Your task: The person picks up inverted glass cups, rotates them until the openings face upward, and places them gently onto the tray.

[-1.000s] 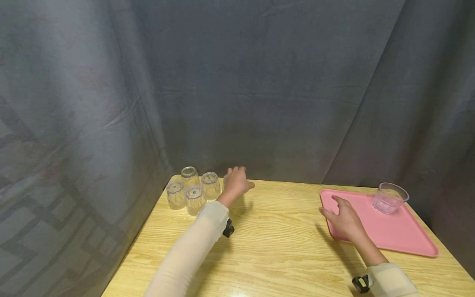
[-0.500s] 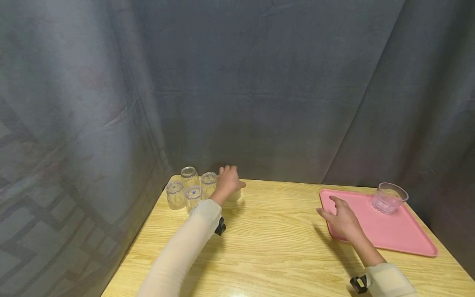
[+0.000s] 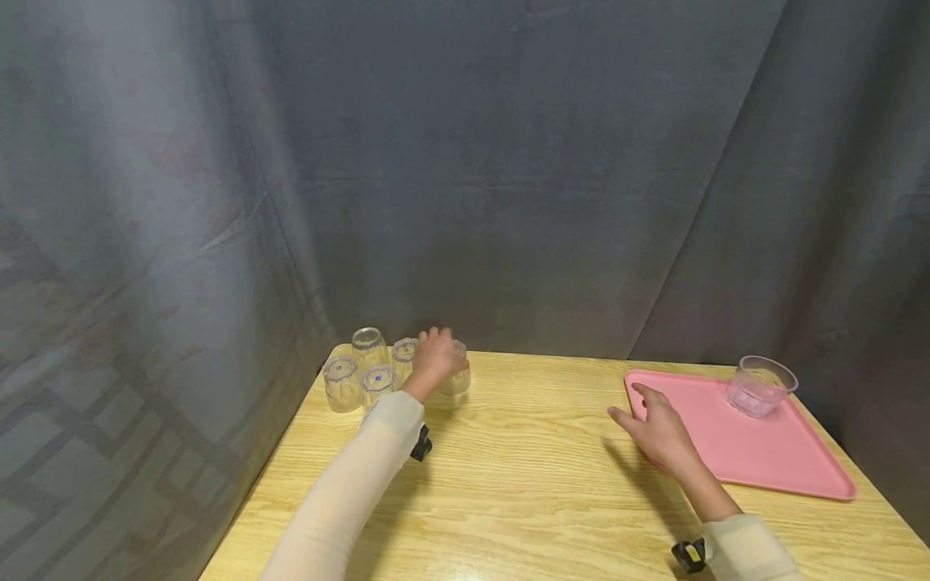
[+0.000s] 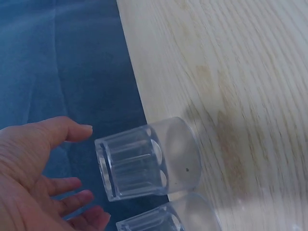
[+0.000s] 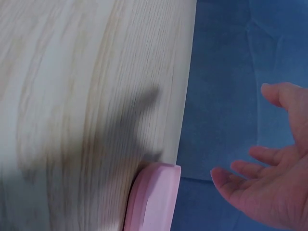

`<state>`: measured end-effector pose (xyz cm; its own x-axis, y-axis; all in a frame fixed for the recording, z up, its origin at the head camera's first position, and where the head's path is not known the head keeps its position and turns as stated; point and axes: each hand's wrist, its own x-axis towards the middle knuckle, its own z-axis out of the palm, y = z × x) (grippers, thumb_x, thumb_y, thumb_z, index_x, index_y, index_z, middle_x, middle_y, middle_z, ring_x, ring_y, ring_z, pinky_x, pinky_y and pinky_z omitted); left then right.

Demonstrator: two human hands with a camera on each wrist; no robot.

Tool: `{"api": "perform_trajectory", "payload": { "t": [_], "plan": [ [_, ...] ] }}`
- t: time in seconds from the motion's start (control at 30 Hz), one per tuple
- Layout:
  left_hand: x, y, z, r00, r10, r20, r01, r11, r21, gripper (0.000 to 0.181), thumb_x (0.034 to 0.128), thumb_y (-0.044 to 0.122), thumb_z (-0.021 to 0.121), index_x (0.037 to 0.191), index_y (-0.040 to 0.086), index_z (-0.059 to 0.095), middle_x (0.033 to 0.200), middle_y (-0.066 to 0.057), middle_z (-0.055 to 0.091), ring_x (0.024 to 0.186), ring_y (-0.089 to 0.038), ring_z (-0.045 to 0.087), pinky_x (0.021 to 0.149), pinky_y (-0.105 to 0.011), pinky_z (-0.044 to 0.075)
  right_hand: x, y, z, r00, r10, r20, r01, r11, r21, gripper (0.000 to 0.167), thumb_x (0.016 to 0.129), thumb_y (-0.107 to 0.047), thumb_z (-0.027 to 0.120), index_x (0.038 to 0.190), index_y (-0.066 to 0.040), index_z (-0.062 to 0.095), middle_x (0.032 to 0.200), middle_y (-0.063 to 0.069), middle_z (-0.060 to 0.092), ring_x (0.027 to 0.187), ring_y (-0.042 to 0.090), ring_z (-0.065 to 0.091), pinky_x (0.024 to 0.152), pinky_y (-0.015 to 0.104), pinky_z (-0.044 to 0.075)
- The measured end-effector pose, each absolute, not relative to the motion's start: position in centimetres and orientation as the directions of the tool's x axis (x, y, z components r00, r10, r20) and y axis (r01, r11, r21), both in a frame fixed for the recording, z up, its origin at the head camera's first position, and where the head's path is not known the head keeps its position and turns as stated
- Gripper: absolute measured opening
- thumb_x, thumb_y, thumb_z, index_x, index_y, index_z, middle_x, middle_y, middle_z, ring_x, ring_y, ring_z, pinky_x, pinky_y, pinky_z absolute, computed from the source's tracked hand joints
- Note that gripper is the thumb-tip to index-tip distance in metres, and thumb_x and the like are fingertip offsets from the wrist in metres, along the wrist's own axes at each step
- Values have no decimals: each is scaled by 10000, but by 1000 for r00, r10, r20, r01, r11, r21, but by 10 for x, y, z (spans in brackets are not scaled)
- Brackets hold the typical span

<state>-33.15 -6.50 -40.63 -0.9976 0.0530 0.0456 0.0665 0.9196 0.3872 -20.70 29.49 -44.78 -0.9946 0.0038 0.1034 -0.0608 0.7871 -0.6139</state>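
Note:
Several clear plastic tumblers stand upside down at the table's back left, among them a front-left tumbler point(image 3: 341, 384) and one with a blue mark on its base point(image 3: 378, 379). My left hand point(image 3: 434, 358) hovers over the right end of the group, by the rightmost tumbler point(image 3: 458, 378), which it partly hides. In the left wrist view, thumb and fingers are spread apart, just short of the nearest tumbler point(image 4: 149, 161). My right hand point(image 3: 663, 432) hangs with loose fingers above the left edge of a pink tray point(image 3: 756, 452), holding nothing.
A clear round bowl-like container point(image 3: 760, 387) sits on the tray's back right part. Dark grey curtains point(image 3: 479, 177) enclose the wooden table point(image 3: 508, 484) at the back and both sides.
My left hand has moved left, from the right side of the rightmost tumbler to between it and its neighbour, uncovering it. My right hand has drifted slightly left.

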Motion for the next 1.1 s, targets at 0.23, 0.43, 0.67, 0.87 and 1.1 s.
{"api": "perform_trajectory", "payload": {
  "t": [0.23,0.43,0.67,0.87,1.1],
  "plan": [
    [-334,-70,-411,-998,53,44,67,906,418,756,847,310,807,1449,-1,471,1420,-208,482,1309,-375,405,1040,-485,461,-207,288,-448,-994,2,108,-65,783,-619,880,980,-484,629,1526,110,278,1471,394,351,1304,572,416,991,680,427],
    [-334,-72,-414,-999,39,36,50,899,434,720,830,292,818,1401,-10,501,1374,-204,504,1283,-370,424,1015,-491,478,-207,280,-449,-996,-5,85,-59,765,-641,884,980,-478,631,1536,102,263,1501,385,322,1322,570,398,1015,678,412],
    [-335,-73,-417,-999,31,27,40,905,423,702,826,293,817,1380,-7,508,1362,-202,510,1294,-373,431,1020,-499,478,-207,273,-452,-998,-7,68,-50,754,-655,881,978,-483,631,1537,90,263,1503,381,316,1310,566,418,986,662,446],
    [-337,-76,-421,-999,40,16,43,895,443,684,824,279,815,1358,-31,519,1357,-221,527,1282,-405,481,1006,-529,487,-206,265,-453,-998,-9,60,-47,741,-670,867,980,-472,633,1543,74,265,1490,374,337,1301,567,429,977,657,456],
    [-339,-79,-422,-999,35,-8,28,905,424,658,839,260,789,1353,-46,514,1320,-227,542,1260,-419,516,972,-529,513,-209,257,-457,-997,-15,73,-61,727,-684,841,984,-455,631,1544,63,275,1510,361,334,1329,556,413,993,655,451]
  ]
}}
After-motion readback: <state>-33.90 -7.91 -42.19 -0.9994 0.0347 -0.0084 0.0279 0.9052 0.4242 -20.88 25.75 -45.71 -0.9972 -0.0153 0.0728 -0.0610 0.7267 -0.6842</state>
